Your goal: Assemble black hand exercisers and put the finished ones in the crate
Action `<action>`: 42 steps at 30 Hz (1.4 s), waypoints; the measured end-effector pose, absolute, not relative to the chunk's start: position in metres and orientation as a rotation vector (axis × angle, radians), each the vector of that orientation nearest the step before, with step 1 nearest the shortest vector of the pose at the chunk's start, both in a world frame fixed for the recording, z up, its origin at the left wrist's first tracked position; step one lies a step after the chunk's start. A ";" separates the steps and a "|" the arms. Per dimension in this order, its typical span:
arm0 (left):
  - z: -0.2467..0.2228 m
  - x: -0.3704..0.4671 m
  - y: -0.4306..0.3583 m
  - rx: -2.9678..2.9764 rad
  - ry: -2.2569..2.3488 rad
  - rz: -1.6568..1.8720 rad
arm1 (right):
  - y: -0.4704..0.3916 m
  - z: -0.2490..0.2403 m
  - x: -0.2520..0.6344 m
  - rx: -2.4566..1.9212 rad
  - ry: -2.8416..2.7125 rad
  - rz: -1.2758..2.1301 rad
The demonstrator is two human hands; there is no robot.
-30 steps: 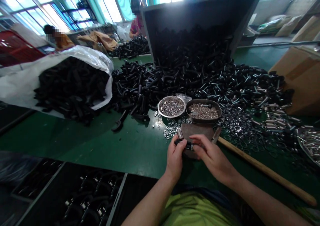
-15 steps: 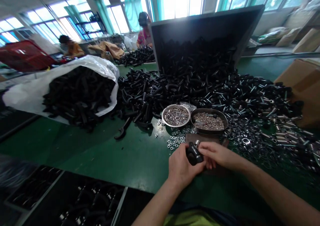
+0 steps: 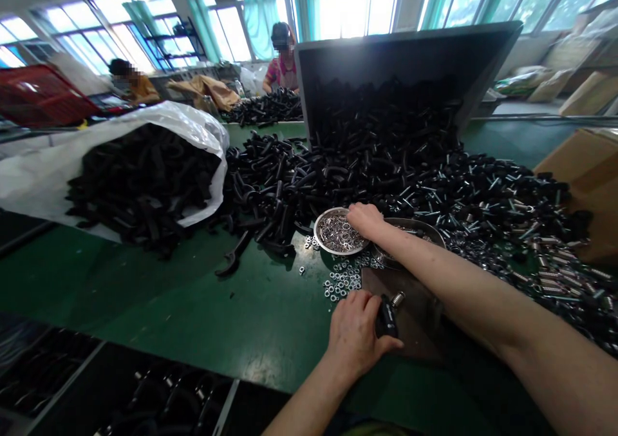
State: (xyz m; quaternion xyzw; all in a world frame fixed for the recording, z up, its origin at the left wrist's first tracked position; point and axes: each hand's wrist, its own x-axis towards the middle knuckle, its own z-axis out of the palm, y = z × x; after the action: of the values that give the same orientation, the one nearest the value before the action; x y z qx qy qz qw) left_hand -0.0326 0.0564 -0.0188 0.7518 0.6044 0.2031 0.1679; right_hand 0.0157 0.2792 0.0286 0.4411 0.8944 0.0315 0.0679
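Note:
My left hand (image 3: 355, 326) is closed around a black moulded part (image 3: 387, 318) with pale lettering. A silvery coil spring (image 3: 398, 299) sticks up from its upper end. This part is held over a brown mat (image 3: 420, 323) on the green table. Stretched forward, my right hand (image 3: 365, 221) is over the right rim of a round metal dish (image 3: 339, 252) filled with small metal pieces. Its fingertips point into the dish and are mostly hidden, so I cannot tell if they pinch anything. My right forearm partly covers an oval tin (image 3: 437, 233) of small metal pieces.
Loose nuts (image 3: 340, 281) lie near the mat. Black parts (image 3: 270, 185) spill from a tilted grey bin (image 3: 410, 56); more fill a white bag (image 3: 193, 123). Springs (image 3: 555, 268) and rings lie right, near a cardboard box (image 3: 579, 172). Two people sit across the room.
My right hand has left the black part and moved forward to the round dish. My left hand keeps hold of the part, now slightly lower and turned more upright.

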 end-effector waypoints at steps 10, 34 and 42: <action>-0.016 -0.031 0.059 2.126 1.721 0.607 | 0.271 0.023 0.008 1.334 2.589 0.061; -0.017 -0.034 0.059 2.175 1.693 0.587 | 0.129 -0.002 0.138 1.619 2.939 -1.070; -0.016 -0.031 0.059 2.187 1.697 0.578 | 0.107 -0.017 0.125 1.486 3.127 -0.318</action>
State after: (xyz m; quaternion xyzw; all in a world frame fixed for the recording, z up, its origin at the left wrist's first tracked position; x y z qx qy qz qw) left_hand -0.0312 0.0587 -0.0158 0.7638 0.5927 0.2019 0.1565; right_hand 0.1245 0.1069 -0.0173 0.4216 0.8868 -0.0901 -0.1667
